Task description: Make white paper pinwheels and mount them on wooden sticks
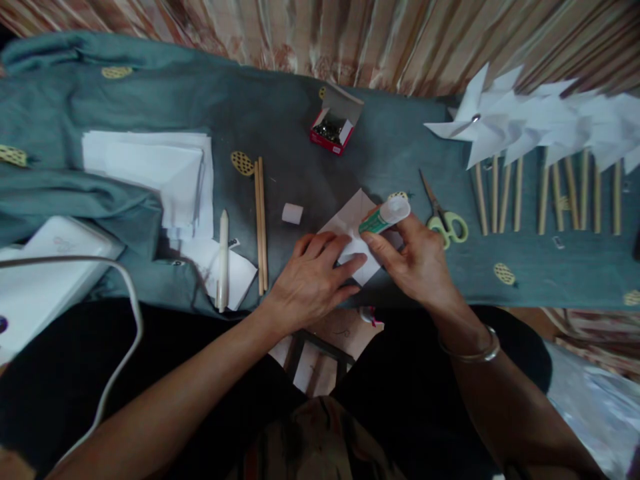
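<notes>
A square of white paper (pixel 361 212) lies on the cloth before me, turned corner-up, with crease or pencil lines on it. My left hand (pixel 314 277) rests on its left side, fingers spread, touching the sheet. Wrapped round a green and white glue stick (pixel 386 213) is my right hand (pixel 417 257); the stick is tilted, its lower end at the middle of the paper. What looks like its white cap (pixel 293 213) lies to the left. Just beyond my right hand are scissors (pixel 445 217) with light green handles.
Several white paper pinwheels (pixel 545 127) on sticks lie at the right. A small red box (pixel 333 130) of metal pins stands open at the back. To the left are two wooden sticks (pixel 261 227), a white pen (pixel 223 260), stacked paper (pixel 145 160) and a white cable (pixel 133 293).
</notes>
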Available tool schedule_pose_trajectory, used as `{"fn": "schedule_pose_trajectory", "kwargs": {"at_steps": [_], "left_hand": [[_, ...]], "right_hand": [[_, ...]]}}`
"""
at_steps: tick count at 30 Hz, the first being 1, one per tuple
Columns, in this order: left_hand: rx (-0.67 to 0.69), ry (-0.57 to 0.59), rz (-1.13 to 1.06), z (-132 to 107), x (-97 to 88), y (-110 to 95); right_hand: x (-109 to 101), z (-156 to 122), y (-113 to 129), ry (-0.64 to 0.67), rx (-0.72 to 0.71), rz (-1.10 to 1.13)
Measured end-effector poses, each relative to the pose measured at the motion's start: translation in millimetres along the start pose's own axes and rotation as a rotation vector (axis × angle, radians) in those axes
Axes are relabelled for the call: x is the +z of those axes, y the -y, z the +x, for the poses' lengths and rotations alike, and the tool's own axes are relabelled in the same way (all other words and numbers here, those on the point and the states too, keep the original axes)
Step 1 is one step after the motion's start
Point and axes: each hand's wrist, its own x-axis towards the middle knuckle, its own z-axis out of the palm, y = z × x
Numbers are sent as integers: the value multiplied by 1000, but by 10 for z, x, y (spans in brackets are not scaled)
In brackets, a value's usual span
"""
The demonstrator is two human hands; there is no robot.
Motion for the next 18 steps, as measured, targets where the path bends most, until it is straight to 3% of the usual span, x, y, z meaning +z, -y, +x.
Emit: {"fn": "schedule_pose_trajectory", "kwargs": {"at_steps": [18], "left_hand": [[-5,2,1,12,4,4]], "right_hand": [[-87,-68,-6,46,-8,-9]]}}
